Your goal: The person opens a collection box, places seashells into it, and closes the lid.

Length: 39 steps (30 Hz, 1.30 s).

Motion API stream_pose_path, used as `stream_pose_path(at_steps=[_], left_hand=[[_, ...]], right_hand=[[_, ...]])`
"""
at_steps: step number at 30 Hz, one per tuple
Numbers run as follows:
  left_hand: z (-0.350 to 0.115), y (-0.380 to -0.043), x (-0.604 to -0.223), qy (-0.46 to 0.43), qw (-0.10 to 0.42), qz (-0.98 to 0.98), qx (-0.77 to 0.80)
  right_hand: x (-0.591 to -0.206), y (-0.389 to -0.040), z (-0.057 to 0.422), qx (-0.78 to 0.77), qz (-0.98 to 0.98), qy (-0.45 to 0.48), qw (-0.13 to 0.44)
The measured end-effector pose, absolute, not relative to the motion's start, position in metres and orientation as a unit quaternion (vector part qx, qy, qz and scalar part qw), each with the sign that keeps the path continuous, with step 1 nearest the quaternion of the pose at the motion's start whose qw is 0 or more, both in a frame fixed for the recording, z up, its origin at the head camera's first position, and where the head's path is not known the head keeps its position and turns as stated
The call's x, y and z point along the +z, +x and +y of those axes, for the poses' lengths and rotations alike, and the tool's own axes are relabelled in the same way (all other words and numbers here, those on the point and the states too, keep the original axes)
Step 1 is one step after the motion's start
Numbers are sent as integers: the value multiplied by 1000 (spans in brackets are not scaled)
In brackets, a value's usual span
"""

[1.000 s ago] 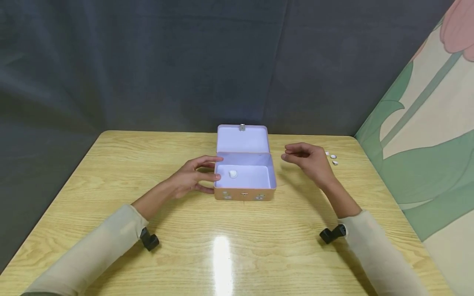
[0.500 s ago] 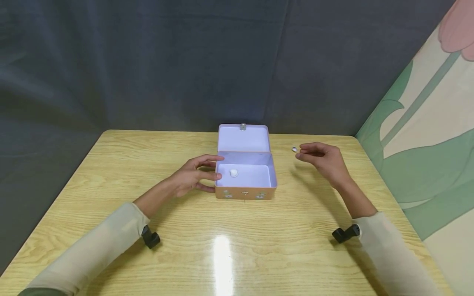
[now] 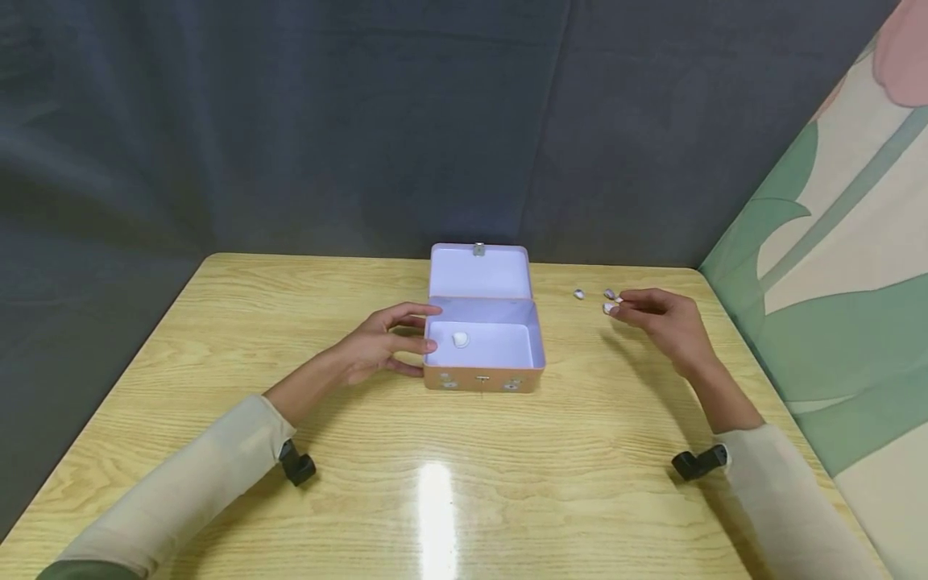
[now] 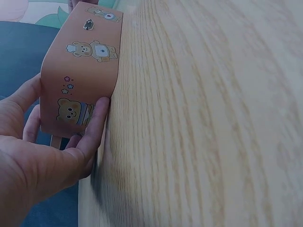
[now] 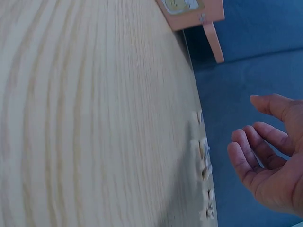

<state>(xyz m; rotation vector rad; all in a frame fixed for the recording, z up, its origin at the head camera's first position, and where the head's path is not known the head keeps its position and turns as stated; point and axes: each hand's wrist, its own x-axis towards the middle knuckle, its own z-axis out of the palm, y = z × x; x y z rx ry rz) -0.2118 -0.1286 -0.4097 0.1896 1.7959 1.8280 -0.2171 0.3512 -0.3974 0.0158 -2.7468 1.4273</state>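
My left hand (image 3: pixel 384 342) holds the left end of a hinged tin box (image 3: pixel 484 380), its fingertips at the rim and against the side. The lid (image 3: pixel 480 271) stands up at the back, showing a lilac inside. A small white seashell-like piece (image 3: pixel 460 340) lies in the box. In the left wrist view, one fingertip touches the orange front panel (image 4: pixel 90 52), printed with bears. My right hand (image 3: pixel 663 322) hovers over several small shell-like pieces (image 3: pixel 579 295) on the table, partly hiding them. In the right wrist view, its fingers are loosely bent with nothing between them.
The box and loose pieces are on a wood-grain table (image 3: pixel 348 467). A dark curtain (image 3: pixel 362 129) hangs behind its far edge. On the right is a flower-patterned cloth (image 3: pixel 863 322). A small black camera (image 3: pixel 699 463) sits at the right wrist.
My right hand has moved right, away from the box, over the loose pieces, and more of them now show on its left. The left hand has kept its hold on the box.
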Motion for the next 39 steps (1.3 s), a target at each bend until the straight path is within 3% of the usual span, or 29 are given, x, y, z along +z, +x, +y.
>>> stream_pose_path(at_steps=[39], left_hand=[[-125,-215,-411,71,285,670,682]], right_hand=[[-419,-227,431,496,-865,-79,-3]])
